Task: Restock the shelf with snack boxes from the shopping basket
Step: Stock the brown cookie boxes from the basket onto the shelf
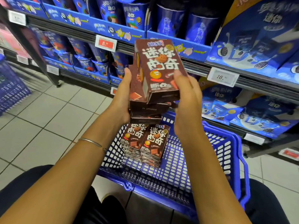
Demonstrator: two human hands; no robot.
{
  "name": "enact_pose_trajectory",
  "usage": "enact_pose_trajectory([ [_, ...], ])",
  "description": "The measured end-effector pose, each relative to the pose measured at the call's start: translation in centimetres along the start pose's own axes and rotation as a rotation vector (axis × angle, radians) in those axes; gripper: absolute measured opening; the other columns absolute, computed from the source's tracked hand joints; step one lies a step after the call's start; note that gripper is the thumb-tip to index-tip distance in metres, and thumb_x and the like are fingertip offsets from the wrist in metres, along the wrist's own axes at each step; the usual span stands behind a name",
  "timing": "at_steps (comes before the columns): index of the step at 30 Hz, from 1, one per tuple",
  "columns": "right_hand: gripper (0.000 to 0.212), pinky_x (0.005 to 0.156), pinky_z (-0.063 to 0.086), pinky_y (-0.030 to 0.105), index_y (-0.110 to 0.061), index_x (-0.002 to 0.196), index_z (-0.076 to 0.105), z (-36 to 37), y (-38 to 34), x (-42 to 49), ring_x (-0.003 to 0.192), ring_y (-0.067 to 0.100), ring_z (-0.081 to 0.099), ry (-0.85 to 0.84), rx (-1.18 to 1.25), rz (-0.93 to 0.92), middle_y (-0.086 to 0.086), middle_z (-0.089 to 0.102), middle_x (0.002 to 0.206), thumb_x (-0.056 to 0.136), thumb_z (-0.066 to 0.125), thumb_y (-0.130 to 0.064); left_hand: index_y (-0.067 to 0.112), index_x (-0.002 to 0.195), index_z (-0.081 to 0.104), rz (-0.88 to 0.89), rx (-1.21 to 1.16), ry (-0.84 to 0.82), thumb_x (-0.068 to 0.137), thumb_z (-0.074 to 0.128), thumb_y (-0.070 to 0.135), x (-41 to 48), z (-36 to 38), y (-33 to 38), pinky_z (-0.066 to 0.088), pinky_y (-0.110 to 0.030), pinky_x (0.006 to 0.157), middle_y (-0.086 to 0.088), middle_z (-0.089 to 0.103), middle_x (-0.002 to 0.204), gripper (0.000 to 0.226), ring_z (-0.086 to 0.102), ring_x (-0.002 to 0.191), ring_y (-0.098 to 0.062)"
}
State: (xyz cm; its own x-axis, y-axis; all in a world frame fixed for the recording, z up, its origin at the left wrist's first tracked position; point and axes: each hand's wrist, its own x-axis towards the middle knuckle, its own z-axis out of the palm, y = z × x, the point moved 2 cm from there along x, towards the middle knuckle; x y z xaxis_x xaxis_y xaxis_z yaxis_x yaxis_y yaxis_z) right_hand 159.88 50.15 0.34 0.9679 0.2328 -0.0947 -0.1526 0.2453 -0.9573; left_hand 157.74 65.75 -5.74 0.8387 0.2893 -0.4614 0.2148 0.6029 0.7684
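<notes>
Above the blue plastic shopping basket point(161, 194), my left hand point(123, 97) and right hand point(186, 97) squeezed a skewed stack of brown cardboard snack boxes point(157, 75) between curled fingers; I judged the misaligned lower boxes point(148, 109) could slip out.

**Tiled floor, blue-stocked shelf**

The pale tiled floor point(48, 113) carries a blue shopping basket point(233, 143), which stands just in front of the shelf point(194, 67). Two stacks of brown snack boxes point(155, 139) sit side by side at the basket's far left. Another blue crate point(11, 88) stands on the floor at the left. The shelf boards hold rows of blue packs point(129, 15), with price tags point(106, 43) on the front rails.
</notes>
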Motion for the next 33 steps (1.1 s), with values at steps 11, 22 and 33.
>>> enact_pose_trajectory([
  [11, 0.044, 0.104, 0.05, 0.059, -0.029, 0.121, 0.068, 1.0, 0.9, 0.8, 0.112, 0.024, 0.069, -0.057, -0.049, 0.114, -0.002, 0.075, 0.113, 0.085, 0.059, -0.052, 0.03, 0.128, 0.074, 0.1, 0.025, -0.081, 0.091, 0.03, 0.087, 0.0, 0.5, 0.3, 0.064, -0.042, 0.079, -0.009, 0.074, 0.129, 0.081, 0.073, 0.116, -0.03],
  [22, 0.048, 0.079, 0.057, 0.035, -0.024, 0.123, 0.066, 4.8, -17.0, -3.4, 0.089, 0.005, 0.072, -0.041, -0.076, 0.272, -0.015, 0.074, 0.094, 0.08, 0.066, -0.046, 0.029, 0.139, 0.067, -0.13, 0.071, -0.045, 0.065, 0.032, 0.101, -11.3, 7.9, 12.4, 0.056, -0.052, 0.103, -0.01, 0.072, 0.134, 0.11, 0.07, 0.122, -0.032],
  [33, 0.051, 0.08, 0.053, 0.044, -0.014, 0.113, 0.061, 7.6, -53.5, -9.7, 0.08, 0.024, 0.068, -0.188, -0.037, 0.381, 0.005, 0.072, 0.09, 0.065, 0.066, -0.028, 0.031, 0.141, 0.065, -0.141, 0.06, -0.158, 0.065, 0.054, 0.1, -31.2, 26.4, 33.7, 0.045, -0.052, 0.115, -0.009, 0.065, 0.144, 0.104, 0.063, 0.133, -0.032],
])
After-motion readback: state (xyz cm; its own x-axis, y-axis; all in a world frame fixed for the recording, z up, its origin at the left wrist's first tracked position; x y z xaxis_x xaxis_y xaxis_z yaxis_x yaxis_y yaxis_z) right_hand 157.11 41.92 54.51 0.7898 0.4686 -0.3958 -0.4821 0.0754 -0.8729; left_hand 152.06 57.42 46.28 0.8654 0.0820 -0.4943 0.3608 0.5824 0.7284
